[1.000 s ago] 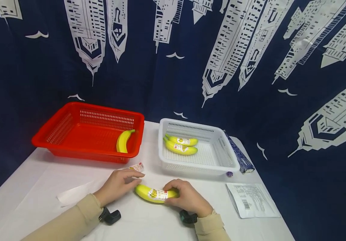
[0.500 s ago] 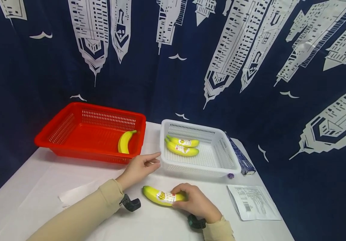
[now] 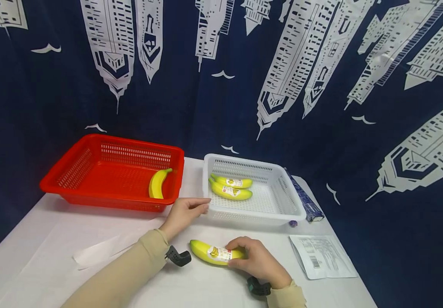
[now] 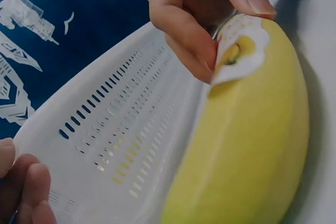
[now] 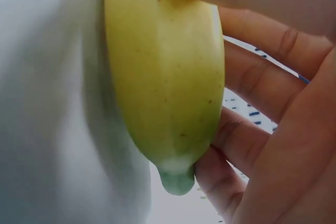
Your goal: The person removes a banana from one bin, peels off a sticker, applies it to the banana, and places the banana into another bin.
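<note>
In the head view my right hand grips a yellow banana by its right end, over the white table. Thumb and fingers lie on opposite sides of it, as the right wrist view shows with the banana's stem end. A printed label wraps its middle; one edge seems to stand off the peel. My left hand reaches to the near left corner of the white basket, fingers loosely bent and nothing visible between them. Whether its fingertips touch the rim cannot be told. Two labelled bananas lie inside that basket.
A red basket at the back left holds one banana with no label visible. A white paper strip lies at left. On the right are a white pouch, a blue box and a small purple object.
My left hand has moved from the banana's left end up and right to the white basket. The right hand and banana have shifted slightly right. A printed scrap near the left hand no longer shows.
</note>
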The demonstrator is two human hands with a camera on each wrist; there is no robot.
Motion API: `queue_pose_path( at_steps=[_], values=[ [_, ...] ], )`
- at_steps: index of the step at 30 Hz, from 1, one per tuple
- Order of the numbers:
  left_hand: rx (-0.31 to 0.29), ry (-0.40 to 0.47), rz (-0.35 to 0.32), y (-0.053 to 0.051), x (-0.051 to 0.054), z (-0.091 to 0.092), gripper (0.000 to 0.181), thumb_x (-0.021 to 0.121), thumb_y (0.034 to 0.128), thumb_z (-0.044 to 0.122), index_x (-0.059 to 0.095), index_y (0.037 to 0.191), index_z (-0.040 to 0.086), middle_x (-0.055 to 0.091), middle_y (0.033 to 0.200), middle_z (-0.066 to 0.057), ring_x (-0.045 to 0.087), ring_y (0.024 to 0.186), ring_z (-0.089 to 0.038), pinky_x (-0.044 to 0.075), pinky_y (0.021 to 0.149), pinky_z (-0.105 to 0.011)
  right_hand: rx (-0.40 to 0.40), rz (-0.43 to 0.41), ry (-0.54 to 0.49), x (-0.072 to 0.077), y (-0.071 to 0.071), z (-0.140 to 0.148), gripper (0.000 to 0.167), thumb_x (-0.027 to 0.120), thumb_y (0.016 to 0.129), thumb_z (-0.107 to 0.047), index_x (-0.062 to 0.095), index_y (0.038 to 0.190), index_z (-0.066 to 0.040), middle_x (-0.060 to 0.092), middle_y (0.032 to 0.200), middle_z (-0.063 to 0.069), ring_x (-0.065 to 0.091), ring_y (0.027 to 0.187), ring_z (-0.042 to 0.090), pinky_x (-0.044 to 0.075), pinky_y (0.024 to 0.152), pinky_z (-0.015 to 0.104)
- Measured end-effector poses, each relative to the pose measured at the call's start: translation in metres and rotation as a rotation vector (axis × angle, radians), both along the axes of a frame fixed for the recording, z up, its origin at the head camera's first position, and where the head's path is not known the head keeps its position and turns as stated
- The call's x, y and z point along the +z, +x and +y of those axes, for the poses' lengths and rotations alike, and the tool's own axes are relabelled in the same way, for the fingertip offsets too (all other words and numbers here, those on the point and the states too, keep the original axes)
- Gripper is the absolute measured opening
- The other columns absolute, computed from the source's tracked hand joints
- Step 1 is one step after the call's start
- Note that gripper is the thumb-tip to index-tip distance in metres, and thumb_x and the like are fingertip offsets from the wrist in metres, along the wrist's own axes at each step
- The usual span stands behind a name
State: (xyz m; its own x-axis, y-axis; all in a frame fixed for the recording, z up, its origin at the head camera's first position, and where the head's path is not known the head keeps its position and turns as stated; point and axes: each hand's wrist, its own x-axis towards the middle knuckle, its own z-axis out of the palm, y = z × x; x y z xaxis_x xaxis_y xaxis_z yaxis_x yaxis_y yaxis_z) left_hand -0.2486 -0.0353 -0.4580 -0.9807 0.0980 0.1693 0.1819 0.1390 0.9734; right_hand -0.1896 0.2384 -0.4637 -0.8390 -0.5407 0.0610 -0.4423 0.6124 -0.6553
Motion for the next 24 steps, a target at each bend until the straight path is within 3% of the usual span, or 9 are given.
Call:
queue_pose_path(
  at_steps=[6,13,19,22,24],
  values=[
    [0.003,0.049,-0.007,-0.004,-0.006,0.002,0.023,0.074,0.0958,0.015,0.078,0.119,0.013,0.080,0.096,-0.002,0.075,0.090,-0.015,0.060,0.083,-0.028,-0.001,0.070,-0.089,0.013,0.001,0.015,0.031,0.088,0.081,-0.025,0.074,0.109,-0.026,0.074,0.114,-0.012,0.067,0.110,0.010,0.050,0.102,0.034],
    [0.000,0.072,-0.031,-0.003,-0.007,0.002,0.024,0.075,0.0957,0.021,0.079,0.119,0.018,0.079,0.098,0.000,0.074,0.092,-0.014,0.059,0.085,-0.029,-0.062,0.200,-0.107,0.055,-0.013,0.032,0.034,0.089,0.080,-0.019,0.075,0.109,-0.028,0.074,0.114,-0.012,0.066,0.108,0.010,0.049,0.101,0.035],
    [0.004,0.077,-0.011,-0.004,-0.010,0.004,0.024,0.075,0.0950,0.019,0.079,0.118,0.016,0.080,0.095,-0.002,0.075,0.090,-0.015,0.059,0.084,-0.028,-0.109,0.248,-0.061,0.087,-0.042,0.032,0.033,0.088,0.081,-0.015,0.076,0.111,-0.020,0.075,0.114,-0.005,0.065,0.099,0.014,0.050,0.091,0.035],
    [0.005,0.083,-0.008,-0.004,-0.010,0.004,0.024,0.075,0.0947,0.019,0.079,0.118,0.015,0.080,0.095,-0.003,0.075,0.090,-0.016,0.059,0.085,-0.029,-0.134,0.293,0.029,0.096,-0.065,0.026,0.031,0.088,0.082,-0.017,0.076,0.111,-0.017,0.075,0.113,-0.001,0.064,0.092,0.015,0.052,0.084,0.035],
    [0.004,0.089,-0.010,-0.004,-0.010,0.004,0.024,0.076,0.0947,0.019,0.079,0.118,0.015,0.080,0.095,-0.004,0.075,0.090,-0.016,0.059,0.085,-0.029,-0.139,0.303,0.105,0.099,-0.081,0.022,0.030,0.087,0.083,-0.018,0.075,0.110,-0.015,0.075,0.112,0.001,0.065,0.093,0.015,0.054,0.085,0.036]
  ],
)
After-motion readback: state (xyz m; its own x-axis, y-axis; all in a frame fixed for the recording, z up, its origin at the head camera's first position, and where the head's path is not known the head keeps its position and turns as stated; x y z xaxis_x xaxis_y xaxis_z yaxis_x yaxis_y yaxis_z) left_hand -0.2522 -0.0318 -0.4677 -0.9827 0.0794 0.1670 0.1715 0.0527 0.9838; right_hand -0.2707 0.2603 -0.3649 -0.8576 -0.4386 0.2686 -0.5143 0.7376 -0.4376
